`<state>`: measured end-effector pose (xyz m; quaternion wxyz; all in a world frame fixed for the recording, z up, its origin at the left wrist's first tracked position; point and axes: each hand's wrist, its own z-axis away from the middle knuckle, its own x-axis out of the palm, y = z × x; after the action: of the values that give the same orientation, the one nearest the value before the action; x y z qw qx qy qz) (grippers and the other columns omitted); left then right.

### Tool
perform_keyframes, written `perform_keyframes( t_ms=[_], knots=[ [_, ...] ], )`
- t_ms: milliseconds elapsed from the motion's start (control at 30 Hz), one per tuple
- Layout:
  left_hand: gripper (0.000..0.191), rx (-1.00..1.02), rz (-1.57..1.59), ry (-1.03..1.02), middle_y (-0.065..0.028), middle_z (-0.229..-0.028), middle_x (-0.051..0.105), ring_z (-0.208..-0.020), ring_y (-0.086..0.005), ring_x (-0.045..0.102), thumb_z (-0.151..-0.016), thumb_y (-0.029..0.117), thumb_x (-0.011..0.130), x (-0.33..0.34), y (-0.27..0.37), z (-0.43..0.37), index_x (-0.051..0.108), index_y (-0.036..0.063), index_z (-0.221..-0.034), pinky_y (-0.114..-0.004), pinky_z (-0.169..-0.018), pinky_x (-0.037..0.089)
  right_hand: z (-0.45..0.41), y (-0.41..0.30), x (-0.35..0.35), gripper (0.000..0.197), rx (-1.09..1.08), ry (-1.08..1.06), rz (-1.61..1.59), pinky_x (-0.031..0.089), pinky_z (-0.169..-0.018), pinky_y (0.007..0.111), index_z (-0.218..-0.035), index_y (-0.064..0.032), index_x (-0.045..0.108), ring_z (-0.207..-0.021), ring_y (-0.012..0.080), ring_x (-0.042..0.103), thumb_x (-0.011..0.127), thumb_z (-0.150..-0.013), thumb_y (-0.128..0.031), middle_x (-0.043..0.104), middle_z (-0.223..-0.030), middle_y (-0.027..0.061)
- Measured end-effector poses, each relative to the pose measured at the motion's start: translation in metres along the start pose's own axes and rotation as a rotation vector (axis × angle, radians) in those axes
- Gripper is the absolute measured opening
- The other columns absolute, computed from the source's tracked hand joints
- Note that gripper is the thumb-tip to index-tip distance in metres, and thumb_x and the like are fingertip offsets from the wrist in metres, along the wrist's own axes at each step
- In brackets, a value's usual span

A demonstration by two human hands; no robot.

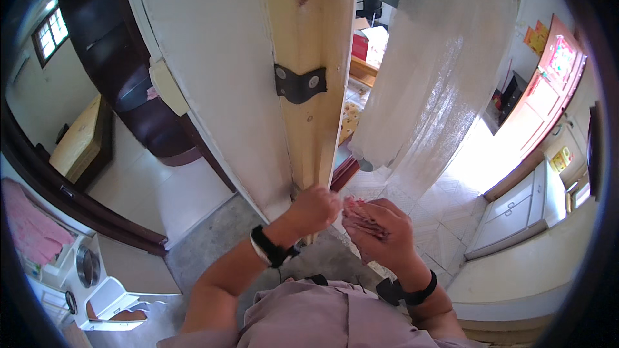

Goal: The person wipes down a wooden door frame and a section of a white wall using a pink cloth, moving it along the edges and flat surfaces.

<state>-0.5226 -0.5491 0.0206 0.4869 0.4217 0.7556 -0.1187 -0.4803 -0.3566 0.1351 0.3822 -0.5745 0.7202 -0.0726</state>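
Observation:
My right hand (387,232) is closed around a crumpled pinkish-red cloth (362,220), part of which sticks out at the fingertips and below the palm. Close to its left, my left hand (316,210) has its fingers curled in; whether anything thin is between them is hidden by blur. Both hands are in front of the lower part of a wooden door frame post (309,150). Higher on that post, a black strap or bracket (301,84) is fixed with round-headed fasteners. Each wrist wears a black band.
A sheer white curtain (430,77) hangs in the doorway at right, with a white cabinet (515,208) beyond. At left, another doorway shows a mattress (80,140) and a dark wooden panel (125,58). A white stand with a round basin (88,266) is at lower left.

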Motion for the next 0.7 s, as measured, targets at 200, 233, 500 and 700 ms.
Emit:
perform_keyframes(
  t_ms=[200, 233, 500, 700],
  knots=[
    [0.011, -0.143, 0.116, -0.419, -0.0103, -0.080, 0.061, -0.081, -0.0320, 0.061, -0.081, 0.020, 0.060, 0.000, 0.000, 0.060, 0.062, 0.0095, -0.084, -0.045, -0.072, 0.048, -0.090, -0.032, 0.034, 0.037, -0.220, 0.063, 0.488, 0.048, -0.048, 0.031, -0.113, -0.0216, 0.064, -0.059, 0.0177, 0.058, 0.071, -0.076, -0.021, 0.052, -0.079, 0.0014],
    [0.011, -0.139, 0.123, -0.418, -0.0103, -0.080, 0.061, -0.081, -0.0320, 0.061, -0.081, 0.020, 0.060, -0.002, -0.003, 0.067, 0.062, 0.0095, -0.084, -0.045, -0.072, 0.048, -0.106, -0.030, 0.045, 0.035, -0.274, 0.133, 0.578, 0.048, -0.047, 0.030, -0.110, -0.0219, 0.064, -0.058, 0.0180, 0.058, 0.071, -0.076, -0.021, 0.050, -0.079, 0.0015],
    [0.016, -0.206, 0.204, -0.366, -0.0104, -0.080, 0.061, -0.079, -0.0322, 0.061, -0.087, 0.024, 0.056, -0.015, -0.015, 0.113, 0.063, 0.0096, -0.085, -0.045, -0.071, 0.048, -0.110, -0.010, 0.090, 0.033, -0.200, 0.076, 0.767, 0.051, -0.053, 0.030, -0.109, -0.0189, 0.063, -0.064, 0.0196, 0.059, 0.066, -0.077, -0.016, 0.053, -0.083, 0.0023],
    [0.018, -0.276, 0.273, -0.384, -0.0109, -0.086, 0.064, -0.083, -0.0328, 0.062, -0.087, 0.024, 0.056, -0.018, -0.020, 0.139, 0.065, 0.0086, -0.090, -0.044, -0.074, 0.049, -0.029, 0.045, 0.148, 0.022, 0.043, -0.337, 0.902, 0.051, -0.045, 0.039, -0.102, -0.0133, 0.061, -0.075, 0.0225, 0.064, 0.060, -0.081, -0.020, 0.058, -0.090, 0.0035]
  ],
)
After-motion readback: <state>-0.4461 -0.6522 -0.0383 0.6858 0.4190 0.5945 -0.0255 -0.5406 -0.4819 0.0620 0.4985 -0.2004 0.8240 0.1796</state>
